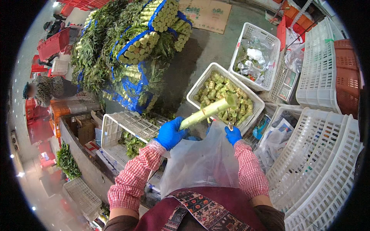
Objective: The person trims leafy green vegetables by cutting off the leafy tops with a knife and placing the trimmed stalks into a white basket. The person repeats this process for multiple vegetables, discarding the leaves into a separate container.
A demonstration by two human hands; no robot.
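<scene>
My left hand [171, 133], in a blue glove, is closed around the lower end of a thick pale green stem [206, 112], a celtuce by its look. The stem slants up to the right, its cut end over a white plastic crate [196, 103] of short green stem pieces [215, 86]. My right hand [233, 134], also gloved in blue, grips a small tool [230, 126] whose metal part points up; its kind is unclear. A translucent plastic sheet or apron [202, 161] hangs in front of my body, between my forearms.
Leafy stem bundles in blue wrapping [134, 47] are piled at the upper left. A crate of plastic waste [253, 57] stands behind the stem pieces. Nested white crates [312, 161] are at the right, a tipped white crate [127, 127] at the left. A person [47, 88] is at the far left.
</scene>
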